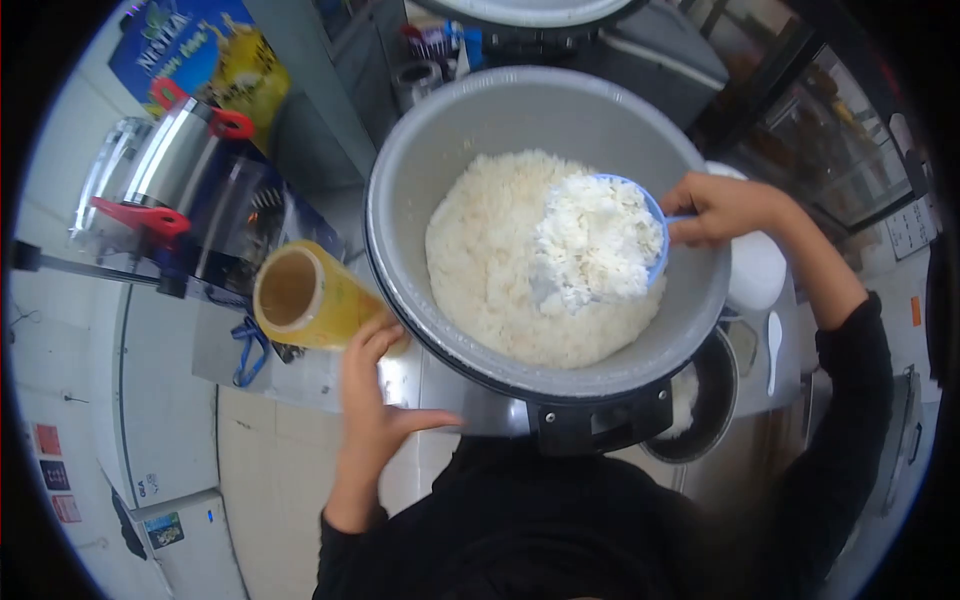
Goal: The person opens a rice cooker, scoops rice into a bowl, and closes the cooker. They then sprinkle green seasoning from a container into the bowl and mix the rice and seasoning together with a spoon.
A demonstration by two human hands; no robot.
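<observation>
A large grey pot [540,95] full of cooked white rice [480,270] stands before me. In my right hand [725,208] is the handle of a blue scoop [662,240], heaped with rice, over the right part of the pot. My fingers are closed round that handle. My left hand [370,385] is at the pot's lower left side, thumb stretched out and fingertips near the outer wall. Right beside those fingertips lies a yellow roll [340,305] with a hollow brown core.
A smaller dark pot [715,400] with some rice sits below right. Beside it are a white spoon [774,350] and a white rounded object [755,270]. Metal containers with red clips [165,160] stand at left. Another large pot [540,12] is at the top edge.
</observation>
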